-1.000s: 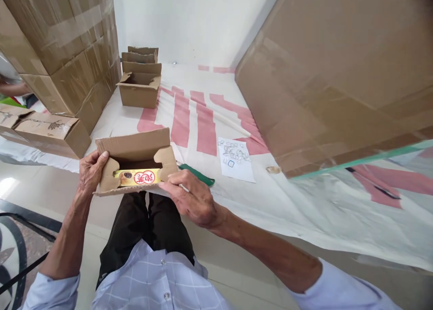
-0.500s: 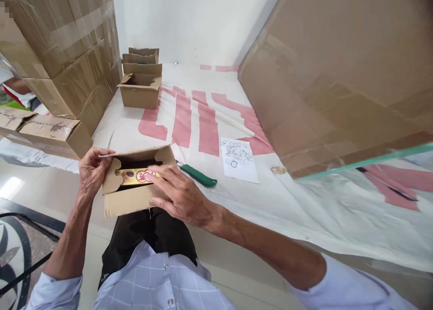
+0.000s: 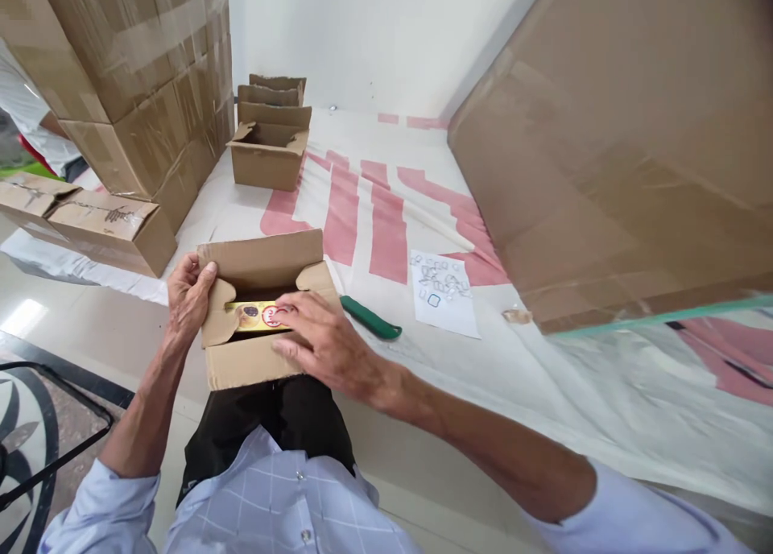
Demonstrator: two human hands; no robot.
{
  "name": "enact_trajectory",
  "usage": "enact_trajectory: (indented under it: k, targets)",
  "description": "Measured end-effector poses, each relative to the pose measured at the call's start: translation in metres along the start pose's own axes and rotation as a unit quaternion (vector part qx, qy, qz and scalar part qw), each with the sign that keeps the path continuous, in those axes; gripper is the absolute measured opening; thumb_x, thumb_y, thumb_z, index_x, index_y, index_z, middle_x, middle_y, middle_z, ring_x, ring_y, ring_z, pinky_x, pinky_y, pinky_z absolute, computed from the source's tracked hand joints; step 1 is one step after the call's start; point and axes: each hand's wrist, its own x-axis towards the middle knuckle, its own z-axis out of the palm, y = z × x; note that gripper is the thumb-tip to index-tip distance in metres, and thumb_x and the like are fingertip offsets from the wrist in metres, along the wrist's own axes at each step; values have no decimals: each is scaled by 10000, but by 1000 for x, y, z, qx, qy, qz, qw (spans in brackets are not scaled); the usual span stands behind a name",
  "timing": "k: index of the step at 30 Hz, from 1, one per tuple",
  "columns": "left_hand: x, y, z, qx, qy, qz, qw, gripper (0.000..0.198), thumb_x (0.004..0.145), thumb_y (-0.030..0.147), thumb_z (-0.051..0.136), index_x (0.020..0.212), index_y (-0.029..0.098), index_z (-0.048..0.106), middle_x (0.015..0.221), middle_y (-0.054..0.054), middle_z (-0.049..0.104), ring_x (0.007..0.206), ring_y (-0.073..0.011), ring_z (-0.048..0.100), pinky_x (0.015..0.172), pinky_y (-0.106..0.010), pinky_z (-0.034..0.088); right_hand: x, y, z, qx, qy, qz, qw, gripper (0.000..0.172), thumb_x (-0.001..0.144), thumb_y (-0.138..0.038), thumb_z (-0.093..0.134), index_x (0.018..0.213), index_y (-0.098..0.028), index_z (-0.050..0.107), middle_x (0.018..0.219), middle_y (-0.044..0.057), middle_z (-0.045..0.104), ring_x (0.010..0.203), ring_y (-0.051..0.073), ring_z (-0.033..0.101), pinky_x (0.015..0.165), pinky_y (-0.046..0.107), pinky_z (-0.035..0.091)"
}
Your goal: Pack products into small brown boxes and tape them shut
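Observation:
My left hand (image 3: 190, 292) grips the left back edge of an open cardboard box (image 3: 250, 366), fingers closed on the cardboard. The box tilts toward me above my lap, at the table's front edge, its back flap raised and side flaps folded in. Inside lies a yellow carton (image 3: 250, 316) with a red-and-white round mark; its right end is covered by my right hand (image 3: 329, 349). That hand reaches over the box from the right, fingertips touching the carton and thumb apart over the front flap. A green-handled tool (image 3: 371, 318) lies just right of the box, its other end hidden.
Several open cardboard boxes (image 3: 266, 166) stand in a row at the back. Closed cartons (image 3: 112, 220) and a tall taped stack (image 3: 145, 95) fill the left. A marked paper (image 3: 444, 292) lies on the cloth; a large cardboard panel (image 3: 628, 151) rises right. Another person's sleeve (image 3: 30, 107) shows far left.
The box's back flap stands higher, and my left hand has shifted with it. My right fingers stay on the yellow carton. The view has turned slightly left.

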Motion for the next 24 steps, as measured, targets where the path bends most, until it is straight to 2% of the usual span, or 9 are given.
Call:
enact_trajectory:
  k: [2, 5, 9, 11, 14, 17, 19, 22, 24]
  targets:
    - [11, -6, 6, -16, -13, -1, 1000, 411, 760, 541, 892, 880, 224, 659, 697, 41, 642, 577, -122, 543, 550, -243, 424, 17, 15, -11, 21, -68, 43, 996, 207, 992, -262, 714, 1189, -200, 727, 1184, 112, 736, 1102, 266, 678, 985, 443, 583]
    - [21, -12, 12, -36, -25, -7, 999, 412, 749, 533, 892, 864, 220, 649, 657, 50, 608, 544, -116, 516, 532, -247, 403, 36, 34, -21, 2, -161, 85, 983, 188, 997, -290, 697, 1167, -215, 723, 1121, 77, 729, 1035, 243, 680, 952, 401, 552]
    - [22, -20, 15, -46, -38, 3, 998, 424, 761, 546, 873, 929, 215, 668, 831, -7, 744, 690, -171, 666, 652, -291, 529, 48, 46, -20, -65, -217, 97, 969, 207, 936, -298, 760, 1118, -217, 704, 1155, 74, 701, 1042, 251, 661, 897, 370, 512]
    - [23, -23, 18, -50, -46, 8, 998, 438, 764, 562, 864, 959, 214, 683, 897, -29, 774, 765, -198, 705, 716, -319, 563, 50, 48, -15, -107, -221, 93, 965, 206, 908, -251, 771, 1097, -212, 699, 1152, 87, 687, 1042, 264, 654, 865, 366, 501]
    - [30, -25, 24, -45, -52, 19, 997, 453, 756, 584, 867, 947, 211, 694, 843, -24, 753, 758, -200, 693, 719, -323, 558, 51, 50, -6, -171, -211, 106, 956, 192, 898, -193, 747, 1082, -198, 692, 1136, 122, 680, 1045, 295, 649, 837, 382, 496]
    - [33, -22, 26, -37, -64, 29, 997, 469, 767, 608, 871, 936, 206, 700, 806, -21, 731, 769, -204, 691, 740, -327, 565, 48, 54, 1, -206, -196, 112, 952, 159, 906, -195, 730, 1060, -192, 690, 1148, 156, 687, 1070, 326, 644, 863, 421, 502]
    - [28, -17, 21, -33, -73, 36, 996, 501, 801, 654, 844, 975, 203, 711, 870, -42, 750, 858, -230, 720, 815, -351, 586, 45, 56, 3, -210, -176, 106, 956, 136, 913, -191, 706, 1047, -193, 687, 1160, 167, 693, 1098, 340, 640, 905, 447, 501]
    - [14, -12, 5, -10, -120, 64, 991, 733, 804, 773, 795, 1275, 219, 698, 1249, -123, 765, 1221, -330, 710, 1060, -440, 562, 40, 56, 1, -196, -150, 100, 964, 152, 951, -211, 642, 1098, -190, 672, 1168, 167, 707, 1112, 340, 638, 959, 463, 484]
    - [4, -10, -8, 34, -178, 91, 979, 1044, 706, 833, 837, 1529, 250, 565, 1550, -166, 624, 1488, -410, 551, 1223, -514, 458, 39, 52, -2, -185, -139, 114, 966, 192, 974, -233, 614, 1152, -178, 662, 1169, 168, 724, 1105, 337, 647, 971, 462, 471]
